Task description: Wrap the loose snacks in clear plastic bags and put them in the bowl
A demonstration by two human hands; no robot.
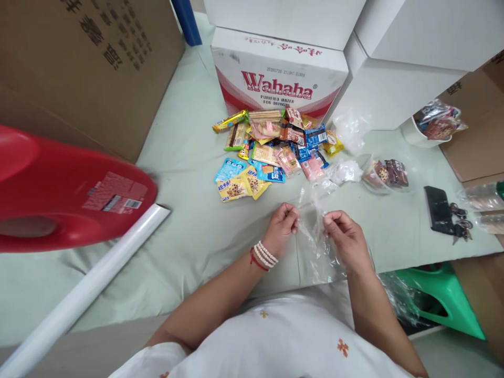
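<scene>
Both my hands pinch the top edge of a clear plastic bag [315, 247] that hangs down over the pale green sheet [189, 231]. My left hand [281, 226], with bead bracelets at the wrist, grips the bag's left side with closed fingers. My right hand [342, 233] grips its right side the same way. Just beyond my hands lies a pile of snack packets [271, 149] in many colours.
A Wahaha water carton [279, 79] stands behind the pile, with white boxes [397, 68] to its right. A red plastic stool [59, 194] and a white roll [86, 289] lie at left. Filled clear bags [386, 174], a black wallet with keys [443, 212] and a green stool [444, 299] are at right.
</scene>
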